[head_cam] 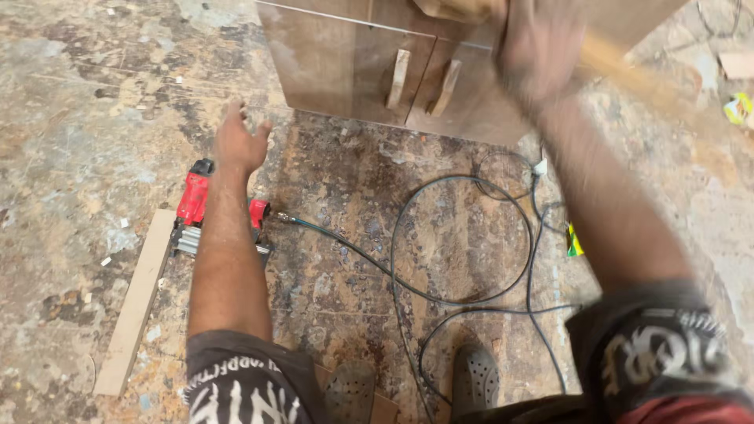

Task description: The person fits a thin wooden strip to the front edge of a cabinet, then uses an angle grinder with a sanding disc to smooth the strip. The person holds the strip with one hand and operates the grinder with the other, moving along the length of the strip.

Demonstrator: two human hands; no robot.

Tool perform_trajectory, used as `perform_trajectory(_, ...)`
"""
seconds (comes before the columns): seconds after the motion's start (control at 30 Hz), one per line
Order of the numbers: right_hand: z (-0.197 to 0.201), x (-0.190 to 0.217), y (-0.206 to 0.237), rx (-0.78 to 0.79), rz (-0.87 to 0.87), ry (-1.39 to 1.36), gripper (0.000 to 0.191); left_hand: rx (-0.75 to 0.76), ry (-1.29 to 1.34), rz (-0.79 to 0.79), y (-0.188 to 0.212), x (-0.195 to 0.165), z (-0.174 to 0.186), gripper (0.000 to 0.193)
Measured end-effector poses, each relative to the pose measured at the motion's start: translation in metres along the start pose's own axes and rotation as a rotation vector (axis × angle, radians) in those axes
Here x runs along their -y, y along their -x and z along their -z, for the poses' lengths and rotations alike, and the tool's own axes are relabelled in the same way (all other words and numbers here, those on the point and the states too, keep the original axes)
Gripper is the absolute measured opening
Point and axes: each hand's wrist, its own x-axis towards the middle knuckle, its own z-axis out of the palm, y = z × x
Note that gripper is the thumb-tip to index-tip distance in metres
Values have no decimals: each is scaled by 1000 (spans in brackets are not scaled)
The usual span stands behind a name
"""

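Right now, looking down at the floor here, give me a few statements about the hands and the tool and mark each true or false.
1. The left hand is open, holding nothing. True.
2. The red nail gun is in the right hand. False: it lies on the floor under the left forearm.
3. A hose loops across the floor from the nail gun. True.
4. The cabinet has round knobs. False: two long wooden handles.
5. A wood strip lies left of the nail gun. True.

Nail gun [194, 206] left of hose [440, 259]
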Motion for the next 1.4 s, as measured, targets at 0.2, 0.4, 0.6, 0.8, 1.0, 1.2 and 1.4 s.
perform_trajectory(0.2, -5, 55, 69, 536, -861, -640, 41, 45, 438, -127, -8, -59, 4, 57)
perform_trajectory(0.4, -7, 87, 88, 432, -815, -977, 26, 385, 910, -69, 2, -131, -6, 61)
perform_trajectory(0.6, 1, 105, 91, 392, -609, -1176, 27, 205, 988, -214, 14, -151, -16, 46)
perform_trajectory(0.8, 0, 99, 90, 455, -608, -1374, 40, 159, 879, -235, 17, -141, -10, 44)
perform_trajectory(1.0, 2, 96, 92, 580, -585, -1421, 35, 157, 818, -265, 23, -145, -4, 45)
perform_trajectory(1.2, 2, 104, 95, 661, -856, -1677, 35, 266, 1022, -149, 25, -151, -6, 51)
perform_trajectory(1.4, 7, 112, 88, 729, -940, -1722, 45, 112, 885, -217, 32, -154, -11, 44)
